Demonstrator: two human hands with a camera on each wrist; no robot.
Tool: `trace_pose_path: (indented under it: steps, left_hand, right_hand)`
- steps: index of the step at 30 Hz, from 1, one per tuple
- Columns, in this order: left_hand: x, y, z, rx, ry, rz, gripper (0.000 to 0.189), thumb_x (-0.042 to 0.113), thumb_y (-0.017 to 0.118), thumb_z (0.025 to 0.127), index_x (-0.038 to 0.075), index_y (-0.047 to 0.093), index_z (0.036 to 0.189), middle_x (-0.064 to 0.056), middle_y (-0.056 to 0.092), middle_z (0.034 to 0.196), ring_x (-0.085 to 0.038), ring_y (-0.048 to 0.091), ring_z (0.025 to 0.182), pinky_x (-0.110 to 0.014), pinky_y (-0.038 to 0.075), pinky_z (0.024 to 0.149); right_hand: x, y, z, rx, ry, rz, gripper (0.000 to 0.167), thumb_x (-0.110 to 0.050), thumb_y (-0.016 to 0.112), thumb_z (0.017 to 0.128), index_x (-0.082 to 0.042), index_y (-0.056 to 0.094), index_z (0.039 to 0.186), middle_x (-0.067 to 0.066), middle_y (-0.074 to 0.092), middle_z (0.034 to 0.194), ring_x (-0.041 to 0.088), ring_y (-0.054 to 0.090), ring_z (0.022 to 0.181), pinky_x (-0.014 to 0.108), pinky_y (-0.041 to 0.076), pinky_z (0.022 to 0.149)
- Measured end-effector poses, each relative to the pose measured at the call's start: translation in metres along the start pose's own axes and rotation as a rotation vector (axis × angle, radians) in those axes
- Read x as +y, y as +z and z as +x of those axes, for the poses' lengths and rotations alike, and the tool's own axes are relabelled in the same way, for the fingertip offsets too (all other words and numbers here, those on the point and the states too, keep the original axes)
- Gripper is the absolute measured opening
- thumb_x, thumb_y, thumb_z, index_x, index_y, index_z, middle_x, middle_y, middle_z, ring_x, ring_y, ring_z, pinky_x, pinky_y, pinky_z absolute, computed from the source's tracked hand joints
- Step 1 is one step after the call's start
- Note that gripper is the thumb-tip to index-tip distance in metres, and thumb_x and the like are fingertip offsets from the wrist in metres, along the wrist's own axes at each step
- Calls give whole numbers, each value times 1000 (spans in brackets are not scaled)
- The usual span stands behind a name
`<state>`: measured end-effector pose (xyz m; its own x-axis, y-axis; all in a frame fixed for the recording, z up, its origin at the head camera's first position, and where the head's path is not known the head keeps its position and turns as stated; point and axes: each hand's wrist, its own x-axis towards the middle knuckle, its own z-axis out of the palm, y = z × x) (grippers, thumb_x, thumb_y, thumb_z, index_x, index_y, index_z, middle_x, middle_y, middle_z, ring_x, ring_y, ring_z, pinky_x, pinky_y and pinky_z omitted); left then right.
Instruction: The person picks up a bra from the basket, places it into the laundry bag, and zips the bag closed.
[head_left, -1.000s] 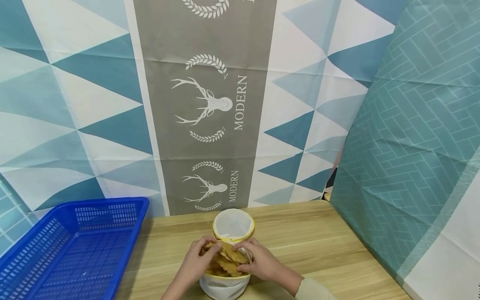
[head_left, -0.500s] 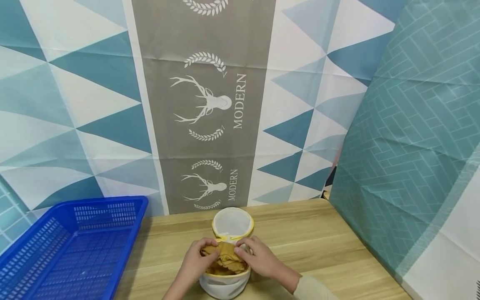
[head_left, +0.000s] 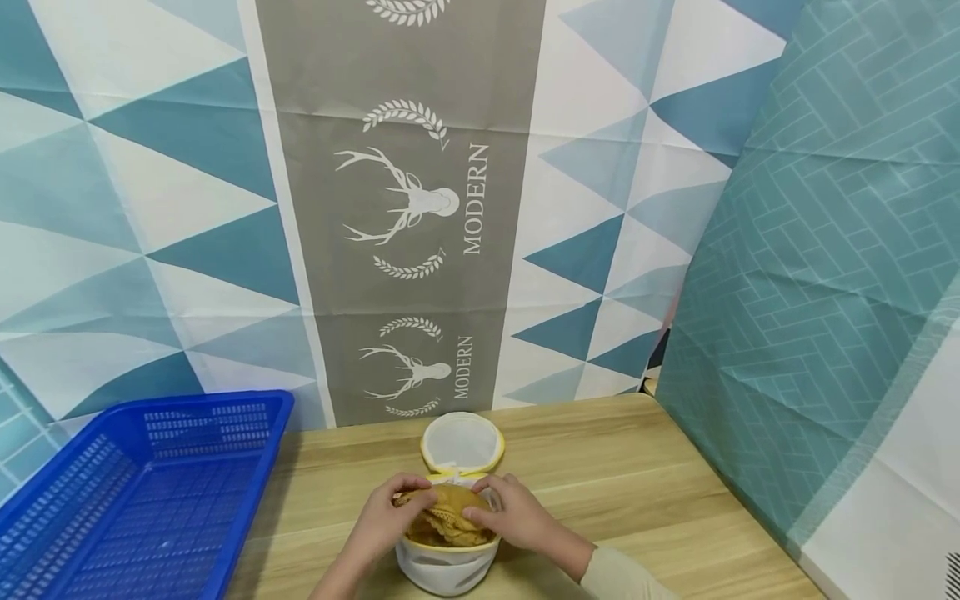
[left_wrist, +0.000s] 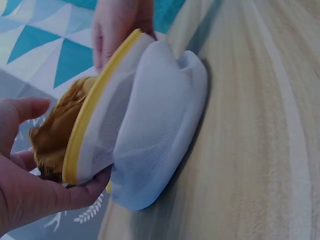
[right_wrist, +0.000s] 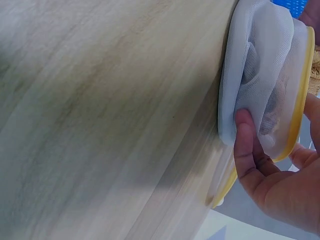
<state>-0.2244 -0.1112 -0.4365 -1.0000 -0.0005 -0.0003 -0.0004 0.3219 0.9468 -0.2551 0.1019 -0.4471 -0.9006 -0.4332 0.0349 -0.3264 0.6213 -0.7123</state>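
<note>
A white mesh laundry bag (head_left: 447, 573) with a yellow zip rim stands on the table, its round lid (head_left: 463, 442) folded back behind it. A mustard-coloured, lace-trimmed garment (head_left: 454, 510) is bunched in its mouth and bulges above the rim. My left hand (head_left: 381, 518) pinches the garment at the left side, and in the left wrist view a finger lies under the yellow rim. At the right, my right hand (head_left: 522, 518) grips the bag wall, fingers curled on the outside mesh (right_wrist: 270, 85), with the thumb on the garment. What lies deeper inside is hidden.
A blue plastic basket (head_left: 262, 492) with slotted sides stands at the left of the wooden table (head_left: 615, 467). Patterned sheets (head_left: 420, 292) hang behind the table and along its right side.
The garment has gone from loose, ruffled folds to a smoother, rounder bulge in the bag's mouth. Both hands stay at the rim, with small finger shifts. The head view has moved slightly.
</note>
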Motion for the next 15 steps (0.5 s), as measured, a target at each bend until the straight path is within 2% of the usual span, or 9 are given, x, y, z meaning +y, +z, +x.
trace_pose_path:
  steps: [2,5,11,15]
  left_hand:
    - [0,-3,0,11,-55,-64,32,31,60,90,3,63,107,-10,61,109,-16,57,93,-30,50,73]
    - [-2,-6,1,9,-94,-142,30,22,56,92,-1,61,111,-13,59,110,-15,59,88,-33,53,70]
    - [-4,-7,2,-29,-51,-157,32,3,61,84,-7,58,113,-21,57,114,-16,57,84,-29,52,68]
    - [-5,-8,3,-14,-27,-127,36,-3,62,76,-8,59,111,-22,57,115,-19,55,89,-27,49,68]
  right_hand:
    - [-1,-1,0,0,-1,9,38,-43,64,86,-14,61,110,5,51,89,14,44,78,27,36,62]
    - [-2,-3,-1,-6,-8,17,36,-41,65,85,-14,61,109,7,55,95,17,48,85,29,39,66]
    - [-2,-5,-1,-29,15,9,36,-44,63,86,-16,61,110,9,56,103,19,51,93,35,42,72]
    - [-3,-4,1,-25,41,18,41,-50,56,89,-15,61,110,7,55,91,15,49,81,30,42,65]
